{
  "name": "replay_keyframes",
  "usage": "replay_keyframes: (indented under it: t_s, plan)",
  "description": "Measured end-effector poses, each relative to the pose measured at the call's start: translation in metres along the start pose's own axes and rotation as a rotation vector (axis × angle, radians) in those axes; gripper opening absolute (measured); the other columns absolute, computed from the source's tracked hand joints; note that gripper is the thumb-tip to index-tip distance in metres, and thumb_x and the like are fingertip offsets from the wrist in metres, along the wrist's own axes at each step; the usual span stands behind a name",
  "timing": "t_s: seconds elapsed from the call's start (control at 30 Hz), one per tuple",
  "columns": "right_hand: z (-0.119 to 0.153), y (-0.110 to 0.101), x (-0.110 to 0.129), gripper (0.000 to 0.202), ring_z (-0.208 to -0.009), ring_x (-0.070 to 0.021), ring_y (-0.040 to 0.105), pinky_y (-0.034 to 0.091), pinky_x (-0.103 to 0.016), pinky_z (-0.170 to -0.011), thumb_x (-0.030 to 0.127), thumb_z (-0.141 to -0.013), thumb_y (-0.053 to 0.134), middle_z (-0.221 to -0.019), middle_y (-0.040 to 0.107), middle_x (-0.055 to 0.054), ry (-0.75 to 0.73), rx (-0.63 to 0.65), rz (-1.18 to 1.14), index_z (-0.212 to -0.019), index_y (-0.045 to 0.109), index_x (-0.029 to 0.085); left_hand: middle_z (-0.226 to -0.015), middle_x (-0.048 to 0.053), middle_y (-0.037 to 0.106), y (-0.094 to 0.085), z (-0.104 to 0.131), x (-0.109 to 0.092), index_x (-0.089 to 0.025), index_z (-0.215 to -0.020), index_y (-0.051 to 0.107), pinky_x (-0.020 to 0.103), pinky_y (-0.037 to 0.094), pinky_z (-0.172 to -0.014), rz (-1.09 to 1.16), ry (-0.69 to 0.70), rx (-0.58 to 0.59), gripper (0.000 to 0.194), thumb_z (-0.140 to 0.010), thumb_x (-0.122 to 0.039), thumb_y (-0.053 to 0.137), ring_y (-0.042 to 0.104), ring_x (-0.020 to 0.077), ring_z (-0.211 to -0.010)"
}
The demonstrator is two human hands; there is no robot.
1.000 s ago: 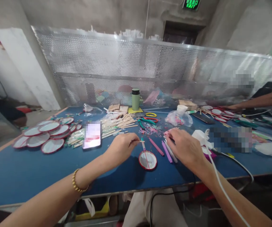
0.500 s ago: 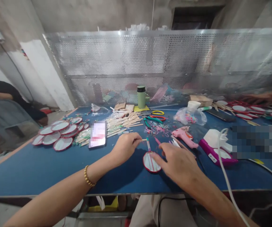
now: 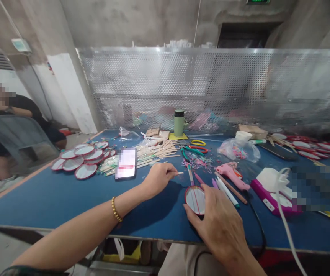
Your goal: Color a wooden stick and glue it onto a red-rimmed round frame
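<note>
My left hand is closed in a pinch on a thin wooden stick, whose pale end pokes out to the right of the fingertips. My right hand curls around the right and lower edge of a round, red-rimmed white paddle, thumb at its lower side. Lines run down the paddle's face, one of them red. Its handle points away from me and ends in a green tip, just right of the stick. Beside my right fingers lie a pink pen and several other pens.
Red-rimmed paddles are piled at left, near loose sticks and a phone. Behind are a green bottle, pliers and rubber bands. A pink glue gun and purple device stand right. One person sits at left.
My right hand has moved from the handle side to around the paddle's edge. My left hand and its stick have drawn away from the handle's green tip. The camera view has shifted.
</note>
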State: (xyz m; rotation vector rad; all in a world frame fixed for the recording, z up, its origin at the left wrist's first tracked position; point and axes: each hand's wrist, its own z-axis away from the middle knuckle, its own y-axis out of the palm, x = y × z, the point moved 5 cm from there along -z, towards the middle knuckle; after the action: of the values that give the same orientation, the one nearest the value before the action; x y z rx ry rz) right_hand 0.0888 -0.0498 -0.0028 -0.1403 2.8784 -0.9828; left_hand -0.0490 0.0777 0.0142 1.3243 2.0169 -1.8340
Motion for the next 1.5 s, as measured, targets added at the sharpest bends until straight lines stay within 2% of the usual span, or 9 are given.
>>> replay_keyframes:
  t_s: [0.13, 0.3, 0.7, 0.93, 1.1, 1.5]
  plan:
    - [0.005, -0.01, 0.0, 0.05, -0.087, -0.028, 0.065, 0.055, -0.04, -0.072, 0.052, -0.091, 0.05, -0.098, 0.066, -0.016, -0.001, -0.103, -0.147, -0.12, 0.05, 0.011, -0.065, 0.0, 0.066, 0.0, -0.002, 0.002, -0.016, -0.08, 0.074, 0.022, 0.04, -0.063, -0.014, 0.0, -0.018, 0.015, -0.084, -0.013, 0.059, 0.057, 0.0119, -0.063]
    - [0.011, -0.007, 0.006, 0.05, -0.092, -0.0269, 0.066, 0.057, -0.038, -0.073, 0.049, -0.09, 0.054, -0.101, 0.065, -0.016, -0.006, -0.096, -0.291, -0.122, 0.049, 0.011, -0.066, -0.001, 0.066, -0.002, -0.003, 0.002, -0.017, -0.078, 0.073, 0.022, 0.042, -0.064, -0.029, -0.01, -0.052, 0.015, -0.084, -0.014, 0.06, 0.058, 0.0122, -0.064]
    - [0.015, -0.003, 0.012, 0.054, -0.089, -0.0283, 0.065, 0.057, -0.041, -0.071, 0.051, -0.089, 0.056, -0.101, 0.065, -0.018, -0.044, -0.083, -0.281, -0.121, 0.05, 0.009, -0.062, -0.002, 0.064, -0.006, -0.004, 0.001, -0.017, -0.075, 0.073, 0.021, 0.039, -0.06, -0.036, -0.017, -0.051, 0.016, -0.085, -0.014, 0.06, 0.055, 0.0114, -0.06]
    - [0.015, -0.002, 0.014, 0.053, -0.088, -0.0279, 0.064, 0.056, -0.04, -0.07, 0.051, -0.089, 0.056, -0.099, 0.064, -0.018, -0.049, -0.068, -0.285, -0.119, 0.051, 0.007, -0.07, 0.0, 0.069, -0.006, -0.003, 0.0, -0.016, -0.078, 0.073, 0.023, 0.042, -0.064, -0.067, 0.0, -0.055, 0.013, -0.085, -0.014, 0.062, 0.059, 0.0128, -0.066]
    - [0.015, -0.002, 0.014, 0.051, -0.087, -0.0271, 0.064, 0.056, -0.039, -0.07, 0.052, -0.09, 0.054, -0.099, 0.065, -0.017, -0.045, -0.062, -0.288, -0.12, 0.051, 0.01, -0.077, 0.002, 0.072, -0.005, -0.003, 0.0, -0.017, -0.078, 0.073, 0.023, 0.043, -0.067, -0.093, 0.027, -0.069, 0.013, -0.085, -0.015, 0.062, 0.063, 0.0144, -0.072]
    - [0.016, -0.002, 0.014, 0.051, -0.089, -0.0278, 0.064, 0.055, -0.04, -0.071, 0.052, -0.089, 0.055, -0.1, 0.065, -0.016, -0.038, -0.065, -0.303, -0.121, 0.052, 0.012, -0.08, 0.002, 0.073, -0.006, -0.001, -0.002, -0.017, -0.08, 0.074, 0.024, 0.045, -0.071, -0.129, 0.052, -0.053, 0.015, -0.085, -0.013, 0.06, 0.065, 0.0151, -0.077]
